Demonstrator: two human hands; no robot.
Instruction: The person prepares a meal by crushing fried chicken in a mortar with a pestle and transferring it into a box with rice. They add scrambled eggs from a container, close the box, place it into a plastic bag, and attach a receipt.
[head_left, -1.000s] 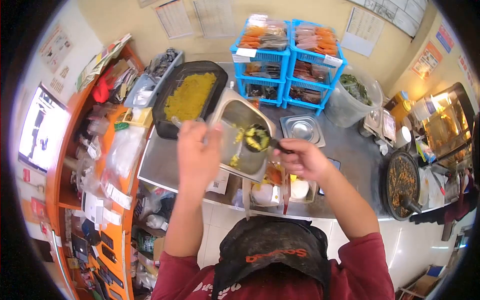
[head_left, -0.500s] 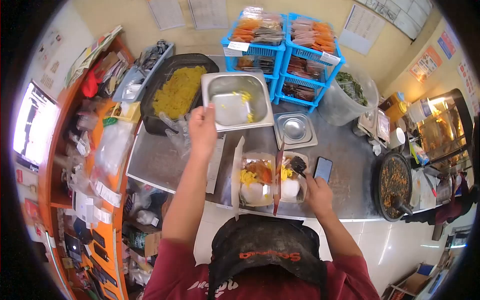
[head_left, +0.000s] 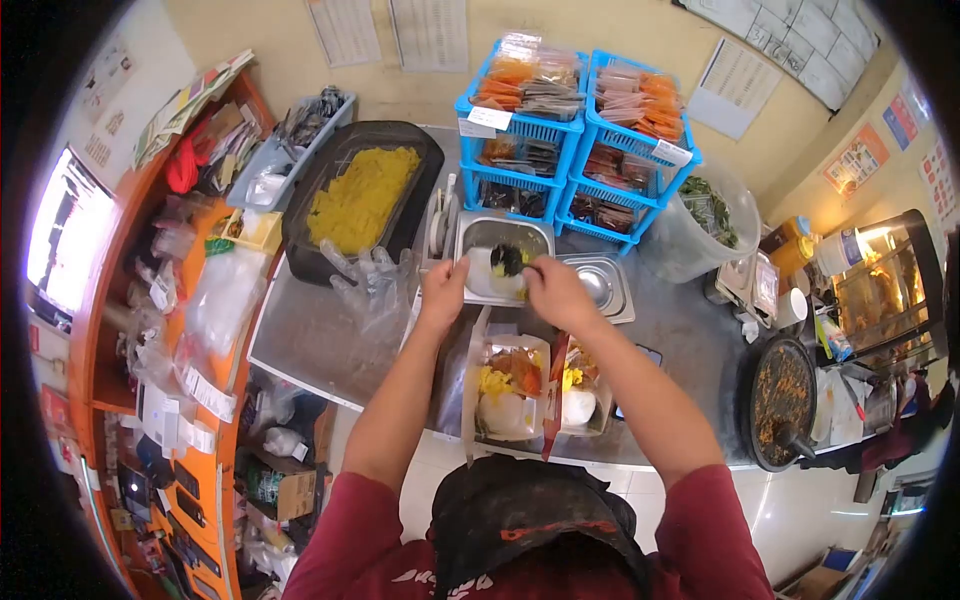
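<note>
A steel food pan (head_left: 470, 235) with a little yellow food inside is on the counter, below the blue baskets. My left hand (head_left: 443, 292) is closed on its near left rim. My right hand (head_left: 556, 292) grips a black serving spoon (head_left: 508, 260), whose dark head is inside the pan; most of the handle is hidden by the fingers. Nearer me are two open paper food boxes. The left box (head_left: 532, 425) holds white rice (head_left: 505, 412), yellow shreds (head_left: 495, 381) and a brown-orange piece. The right box (head_left: 600, 420), partly behind my right forearm, also has rice and yellow shreds.
On the left is a black tray (head_left: 300, 235) of yellow food, with crumpled clear plastic (head_left: 378, 290) beside it. Stacked blue baskets (head_left: 560, 190) hold packets. A steel lid (head_left: 605, 288), clear tub (head_left: 680, 235) and stone mortar (head_left: 785, 400) stand rightward. My forearm mostly covers a phone (head_left: 653, 355).
The pan has come down from the raised left hand onto the counter, moving right. My right hand has carried the spoon from the right box up into the pan.
</note>
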